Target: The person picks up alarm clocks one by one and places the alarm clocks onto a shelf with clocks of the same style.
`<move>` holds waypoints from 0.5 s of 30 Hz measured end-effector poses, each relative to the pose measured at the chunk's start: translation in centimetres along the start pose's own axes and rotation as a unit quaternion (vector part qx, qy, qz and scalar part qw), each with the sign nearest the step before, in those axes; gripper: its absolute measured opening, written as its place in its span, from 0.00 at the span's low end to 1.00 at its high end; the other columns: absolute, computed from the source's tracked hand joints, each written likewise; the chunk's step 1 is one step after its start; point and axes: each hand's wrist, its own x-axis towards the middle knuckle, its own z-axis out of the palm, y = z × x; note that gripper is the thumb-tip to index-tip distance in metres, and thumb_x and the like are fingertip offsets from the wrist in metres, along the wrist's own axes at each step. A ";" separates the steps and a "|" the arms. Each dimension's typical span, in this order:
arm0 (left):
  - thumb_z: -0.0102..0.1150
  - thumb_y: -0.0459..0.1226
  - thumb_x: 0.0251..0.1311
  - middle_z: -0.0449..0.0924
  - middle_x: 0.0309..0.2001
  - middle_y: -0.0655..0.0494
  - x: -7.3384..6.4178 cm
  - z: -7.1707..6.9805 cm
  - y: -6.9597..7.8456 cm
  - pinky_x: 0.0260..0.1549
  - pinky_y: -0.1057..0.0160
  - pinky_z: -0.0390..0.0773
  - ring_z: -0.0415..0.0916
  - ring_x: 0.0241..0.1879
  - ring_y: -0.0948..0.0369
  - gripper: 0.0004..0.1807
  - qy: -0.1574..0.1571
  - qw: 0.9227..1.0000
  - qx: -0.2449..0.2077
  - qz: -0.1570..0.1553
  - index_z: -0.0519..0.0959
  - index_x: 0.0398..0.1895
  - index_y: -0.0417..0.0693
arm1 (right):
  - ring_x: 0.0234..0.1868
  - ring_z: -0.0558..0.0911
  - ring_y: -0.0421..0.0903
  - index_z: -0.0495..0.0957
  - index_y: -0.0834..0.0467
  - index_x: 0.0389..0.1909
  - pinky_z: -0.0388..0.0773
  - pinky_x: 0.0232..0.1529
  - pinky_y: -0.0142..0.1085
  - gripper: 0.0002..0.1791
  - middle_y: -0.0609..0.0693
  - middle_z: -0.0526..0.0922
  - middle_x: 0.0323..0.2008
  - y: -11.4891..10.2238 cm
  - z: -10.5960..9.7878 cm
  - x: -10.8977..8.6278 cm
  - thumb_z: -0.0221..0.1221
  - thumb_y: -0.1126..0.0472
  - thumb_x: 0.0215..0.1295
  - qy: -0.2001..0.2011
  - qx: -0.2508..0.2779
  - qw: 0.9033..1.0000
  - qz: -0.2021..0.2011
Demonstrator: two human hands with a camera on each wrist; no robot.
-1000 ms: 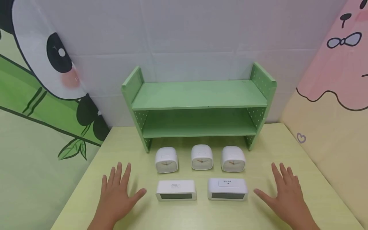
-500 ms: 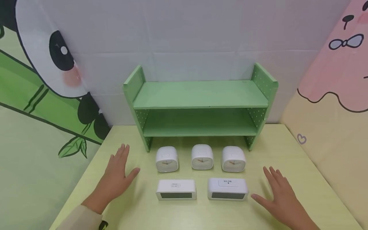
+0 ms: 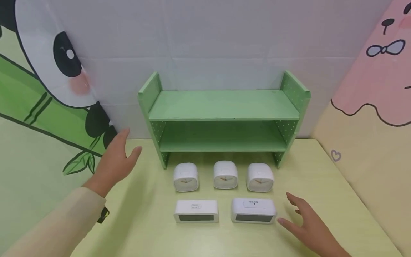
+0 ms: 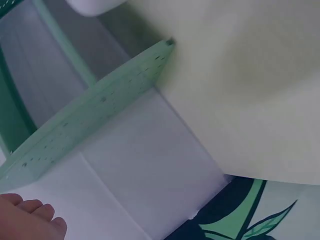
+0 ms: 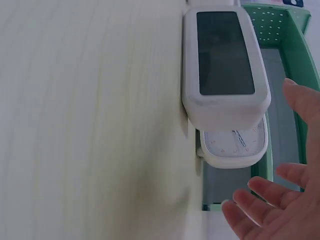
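My left hand (image 3: 115, 160) is raised to the left of the green two-tier shelf (image 3: 221, 107), thumb apart from the fingers, holding nothing. In the left wrist view its fingers (image 4: 44, 209) show at the lower left corner, beside the shelf's perforated side panel. My right hand (image 3: 309, 225) hovers with relaxed fingers just right of a white digital clock (image 3: 253, 210), thumb tip close to its edge. Left of that clock stands a second white digital clock (image 3: 196, 211). Behind them is a row of white dial clocks: left (image 3: 186, 177), middle (image 3: 225, 175) and right (image 3: 260, 177).
Everything stands on a pale yellow table (image 3: 221, 244). The shelf is at its back, in front of a plain pale wall (image 3: 218, 43). A cartoon-painted wall (image 3: 38, 160) borders the left, and a pink and cream one (image 3: 369, 150) the right.
My left hand has moved forward and left, up toward the shelf's side, bringing the sleeve into view. My right hand has shifted slightly left and turned sideways. The clocks stay put.
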 end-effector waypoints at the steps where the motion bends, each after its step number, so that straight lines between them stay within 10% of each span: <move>1: 0.45 0.54 0.78 0.44 0.80 0.34 0.5 -0.4 0.2 0.70 0.32 0.50 0.44 0.78 0.36 0.45 0.004 1.000 -0.004 -0.004 0.41 0.83 0.38 | 0.60 0.79 0.58 0.63 0.56 0.76 0.78 0.54 0.55 0.46 0.55 0.72 0.69 -0.1 0.2 0.1 0.70 0.41 0.64 0.001 0.018 1.000 0.006; 15: 0.41 0.58 0.76 0.40 0.82 0.39 6.1 -4.0 2.8 0.71 0.32 0.48 0.41 0.78 0.36 0.46 0.014 0.999 -0.021 -0.028 0.36 0.85 0.47 | 0.64 0.76 0.56 0.66 0.60 0.73 0.79 0.57 0.41 0.45 0.57 0.74 0.68 -1.7 2.7 1.1 0.75 0.50 0.59 0.006 0.128 0.992 0.004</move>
